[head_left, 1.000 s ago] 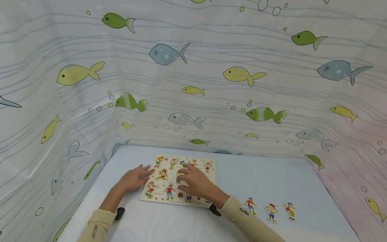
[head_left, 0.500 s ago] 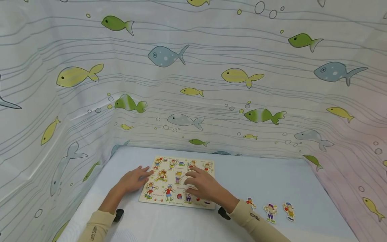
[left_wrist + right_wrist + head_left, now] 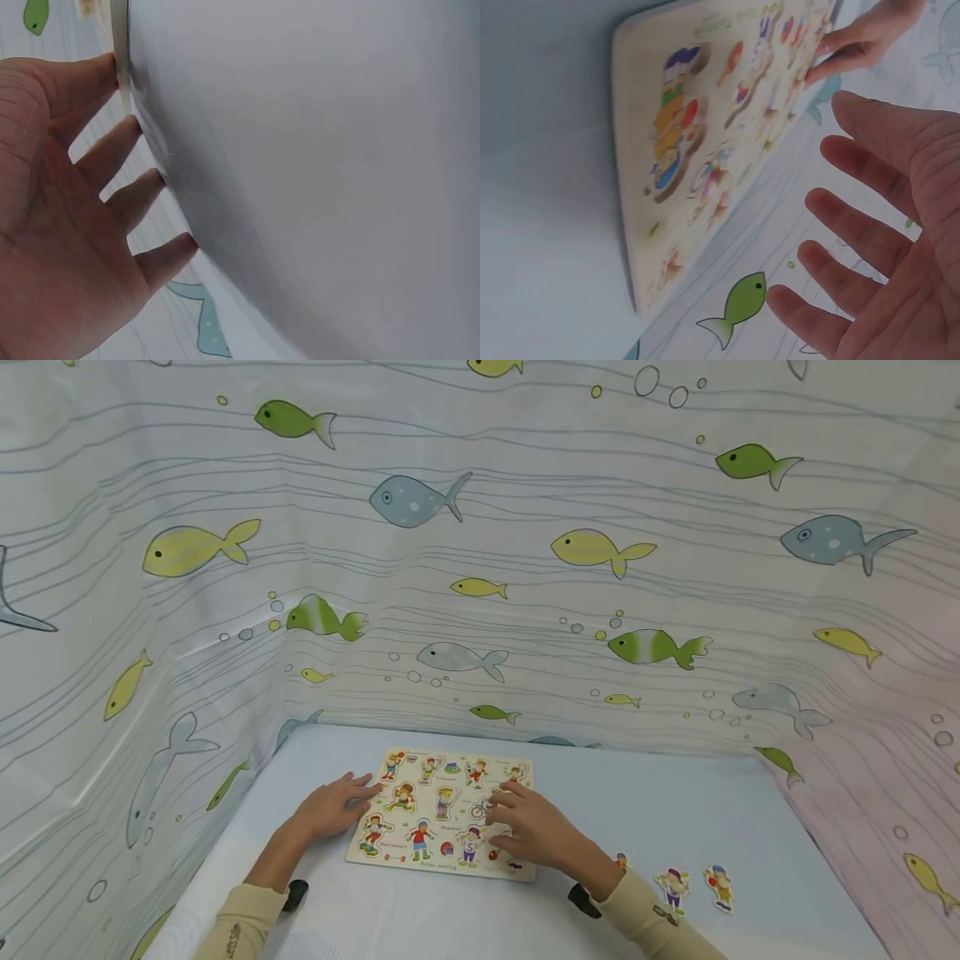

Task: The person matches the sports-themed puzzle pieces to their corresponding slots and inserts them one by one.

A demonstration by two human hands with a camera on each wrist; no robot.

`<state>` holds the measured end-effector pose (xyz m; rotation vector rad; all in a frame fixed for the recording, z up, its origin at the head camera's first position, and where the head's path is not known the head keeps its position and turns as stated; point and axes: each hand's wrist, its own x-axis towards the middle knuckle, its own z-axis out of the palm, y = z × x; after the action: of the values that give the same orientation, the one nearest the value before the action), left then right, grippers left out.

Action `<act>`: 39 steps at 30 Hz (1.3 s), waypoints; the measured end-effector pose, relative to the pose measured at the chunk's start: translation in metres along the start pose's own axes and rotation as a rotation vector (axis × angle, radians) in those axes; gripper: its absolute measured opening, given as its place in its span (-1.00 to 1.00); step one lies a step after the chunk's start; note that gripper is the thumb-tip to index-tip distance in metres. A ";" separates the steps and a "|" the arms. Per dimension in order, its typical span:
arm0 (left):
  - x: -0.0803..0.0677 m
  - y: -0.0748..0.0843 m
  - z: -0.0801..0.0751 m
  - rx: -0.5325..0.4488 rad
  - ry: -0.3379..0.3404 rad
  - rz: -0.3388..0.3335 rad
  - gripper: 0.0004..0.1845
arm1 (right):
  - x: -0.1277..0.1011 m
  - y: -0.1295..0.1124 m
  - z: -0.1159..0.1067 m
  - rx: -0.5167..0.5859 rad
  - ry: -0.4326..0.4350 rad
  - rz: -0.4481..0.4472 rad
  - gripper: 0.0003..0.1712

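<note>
A wooden puzzle board (image 3: pixel 480 871) printed with sports figures lies flat on the table. My left hand (image 3: pixel 330 807) rests at its left edge with spread fingers. In the left wrist view, the thumb-side fingertips touch the board's thin edge (image 3: pixel 121 45) and the other fingertips reach the table. Above the right part of the board is my right hand (image 3: pixel 536 827), its fingers loosely bent and holding nothing. The right wrist view shows that hand (image 3: pixel 885 217) apart from the board (image 3: pixel 634 97), near a figure with a red ball (image 3: pixel 673 127). It covers some figures in the head view.
To the right lie loose figure pieces: one with a bat (image 3: pixel 675 887), one with a red ball (image 3: pixel 720 887), and another (image 3: pixel 622 860) partly hidden by my right sleeve (image 3: pixel 652 914). Fish-printed sheeting (image 3: pixel 465 618) walls in the table (image 3: pixel 637 802) at the back and sides.
My right hand has moved right from the board's middle, uncovering the baseball and bicycle figures. Its sleeve now hides most of the nearest loose piece. My left hand has stayed at the edge.
</note>
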<state>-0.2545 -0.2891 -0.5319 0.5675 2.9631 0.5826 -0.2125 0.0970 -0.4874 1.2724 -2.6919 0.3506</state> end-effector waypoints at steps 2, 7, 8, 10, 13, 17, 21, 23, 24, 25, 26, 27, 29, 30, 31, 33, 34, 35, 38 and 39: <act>-0.001 0.000 -0.001 0.009 0.007 0.007 -0.59 | -0.003 0.001 -0.001 0.012 -0.013 0.004 -0.77; -0.001 0.000 -0.003 -0.001 0.014 0.011 -0.59 | -0.011 0.003 -0.005 0.036 -0.054 0.037 -0.77; -0.001 0.001 -0.003 -0.002 0.013 0.015 -0.59 | -0.014 0.004 -0.006 0.038 -0.062 0.049 -0.76; -0.001 0.002 -0.003 -0.008 0.010 0.013 -0.59 | -0.018 0.005 -0.008 0.043 -0.071 0.075 -0.76; 0.000 0.004 -0.003 -0.007 0.012 0.008 -0.60 | -0.027 0.011 -0.011 0.058 -0.068 0.102 -0.74; 0.000 0.004 -0.003 -0.007 0.009 0.000 -0.60 | -0.042 0.019 -0.014 0.065 -0.059 0.121 -0.72; -0.001 0.002 -0.001 -0.005 0.000 -0.012 -0.61 | -0.054 0.023 -0.018 0.062 -0.059 0.150 -0.73; -0.001 0.002 -0.001 -0.005 -0.002 -0.011 -0.60 | -0.060 0.026 -0.019 0.063 -0.057 0.161 -0.73; -0.001 0.002 -0.001 -0.001 -0.001 -0.005 -0.60 | -0.062 0.027 -0.020 0.065 -0.061 0.171 -0.73; -0.001 0.001 -0.001 -0.002 -0.001 -0.004 -0.60 | -0.065 0.028 -0.021 0.071 -0.060 0.176 -0.73; -0.001 0.001 -0.001 -0.005 -0.001 -0.003 -0.60 | -0.067 0.030 -0.022 0.069 -0.061 0.184 -0.72; 0.000 0.001 -0.001 -0.005 -0.001 -0.004 -0.60 | -0.069 0.032 -0.022 0.070 -0.062 0.190 -0.72; 0.000 -0.001 -0.001 0.001 0.001 -0.004 -0.61 | -0.072 0.035 -0.023 0.078 -0.063 0.201 -0.72; 0.000 -0.001 -0.002 0.007 0.002 -0.003 -0.61 | -0.074 0.036 -0.024 0.081 -0.065 0.205 -0.71; 0.000 -0.001 -0.002 0.004 0.001 -0.010 -0.61 | -0.075 0.037 -0.024 0.082 -0.067 0.210 -0.72; 0.000 -0.002 -0.002 0.005 -0.001 -0.008 -0.61 | -0.079 0.040 -0.024 0.085 -0.075 0.219 -0.72; 0.000 -0.002 -0.001 0.002 0.000 -0.005 -0.61 | -0.081 0.041 -0.025 0.088 -0.077 0.224 -0.73; -0.001 -0.002 -0.001 -0.007 0.001 -0.005 -0.60 | -0.084 0.042 -0.025 0.092 -0.078 0.230 -0.73; -0.001 0.000 -0.001 -0.019 0.003 0.005 -0.60 | -0.092 0.046 -0.025 0.099 -0.081 0.244 -0.75; -0.002 0.001 -0.001 -0.021 0.001 0.003 -0.60 | -0.095 0.047 -0.025 0.102 -0.083 0.249 -0.76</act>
<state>-0.2526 -0.2897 -0.5311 0.5696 2.9539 0.6143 -0.1878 0.2031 -0.4920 0.9954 -2.9452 0.4789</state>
